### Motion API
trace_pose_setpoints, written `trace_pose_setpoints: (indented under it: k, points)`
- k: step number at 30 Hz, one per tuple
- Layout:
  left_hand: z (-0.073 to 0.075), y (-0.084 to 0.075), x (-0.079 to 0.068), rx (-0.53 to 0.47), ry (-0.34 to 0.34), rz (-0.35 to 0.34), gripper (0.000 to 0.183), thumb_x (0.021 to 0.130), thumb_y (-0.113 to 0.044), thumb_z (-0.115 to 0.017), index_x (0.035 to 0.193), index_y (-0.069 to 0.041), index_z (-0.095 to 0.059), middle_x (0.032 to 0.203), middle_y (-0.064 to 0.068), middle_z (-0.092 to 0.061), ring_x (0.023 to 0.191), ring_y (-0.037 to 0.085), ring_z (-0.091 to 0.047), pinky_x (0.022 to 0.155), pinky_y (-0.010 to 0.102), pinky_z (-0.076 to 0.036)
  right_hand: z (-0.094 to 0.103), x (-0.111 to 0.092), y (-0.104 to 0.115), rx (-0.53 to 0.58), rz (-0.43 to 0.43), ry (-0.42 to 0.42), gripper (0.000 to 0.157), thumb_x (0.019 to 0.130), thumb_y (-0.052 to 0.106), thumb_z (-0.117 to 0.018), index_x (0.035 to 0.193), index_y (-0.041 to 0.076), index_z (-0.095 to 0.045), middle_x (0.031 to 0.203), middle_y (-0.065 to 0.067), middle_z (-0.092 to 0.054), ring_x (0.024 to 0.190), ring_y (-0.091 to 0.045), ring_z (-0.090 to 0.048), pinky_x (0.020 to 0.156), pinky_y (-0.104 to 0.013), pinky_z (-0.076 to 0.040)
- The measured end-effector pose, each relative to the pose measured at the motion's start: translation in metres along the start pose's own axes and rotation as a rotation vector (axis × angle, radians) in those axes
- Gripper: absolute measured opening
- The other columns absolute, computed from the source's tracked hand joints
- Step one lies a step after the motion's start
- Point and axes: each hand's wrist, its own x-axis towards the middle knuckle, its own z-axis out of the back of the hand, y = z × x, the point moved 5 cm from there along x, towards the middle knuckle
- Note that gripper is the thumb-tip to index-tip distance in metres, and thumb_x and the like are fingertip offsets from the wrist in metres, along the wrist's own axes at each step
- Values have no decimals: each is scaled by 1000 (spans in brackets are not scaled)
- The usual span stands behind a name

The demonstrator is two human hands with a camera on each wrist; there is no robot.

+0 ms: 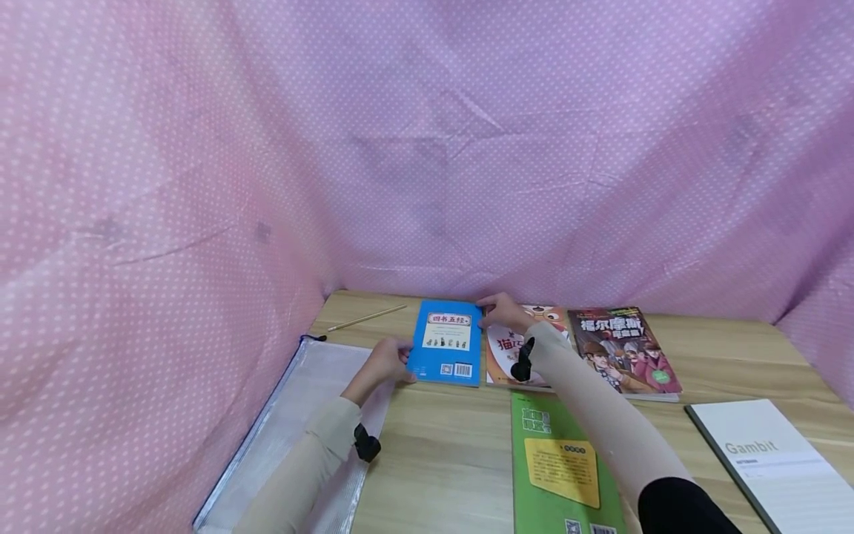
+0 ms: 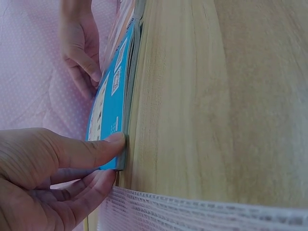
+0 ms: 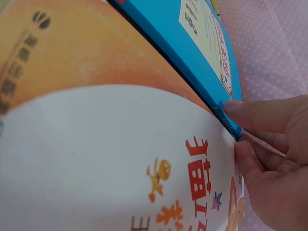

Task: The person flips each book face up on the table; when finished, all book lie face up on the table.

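Observation:
A blue book with a cream panel and barcode lies on the wooden table, toward its back edge. My left hand pinches its left edge near the front corner; in the left wrist view the thumb lies on the cover, the other fingers lower at the edge. At the far right corner my right hand grips the same book, its thumb on the cover's edge. Under the right forearm is a white and orange book, partly hidden, right beside the blue one.
Further right lies a dark comic-style book. A green book sits nearer me, partly covered by my right arm. A Gambit notebook is at the right, a translucent zip pouch at the left. Behind the pouch lies a thin gold stick. Pink dotted cloth hangs around.

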Motion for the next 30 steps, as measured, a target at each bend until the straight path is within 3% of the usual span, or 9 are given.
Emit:
trace_pose_setpoints:
  k: [5, 8, 20, 30]
  points:
    - [1, -3, 0, 5, 2, 15, 72, 69, 9, -88, 136, 7, -60, 107, 11, -65, 96, 21, -57, 90, 33, -55, 0, -4, 1, 69, -42, 3, 64, 86, -2, -74, 146, 1, -53, 140, -23, -55, 122, -34, -51, 111, -50, -44]
    - [1, -4, 1, 10, 4, 14, 73, 68, 9, -89, 135, 7, -61, 107, 11, -65, 96, 21, -56, 90, 32, -55, 1, -5, 0, 102, -49, 1, 65, 85, -5, -73, 147, 2, -53, 144, -24, -53, 130, -38, -50, 117, -53, -40]
    - [1, -3, 2, 12, 9, 1, 72, 67, 9, -89, 134, 6, -62, 102, 10, -64, 92, 19, -55, 83, 29, -53, 2, -9, -7, 225, -55, -47, 64, 87, -10, -68, 147, 5, -54, 148, -22, -52, 138, -38, -47, 119, -51, -38]
    - [2, -1, 1, 12, 30, 11, 71, 69, 7, -88, 135, 4, -62, 103, 9, -64, 93, 20, -56, 84, 30, -54, 7, -16, -6, 300, -35, -11, 61, 92, -10, -62, 150, 7, -50, 149, -23, -52, 140, -40, -49, 115, -51, -44]
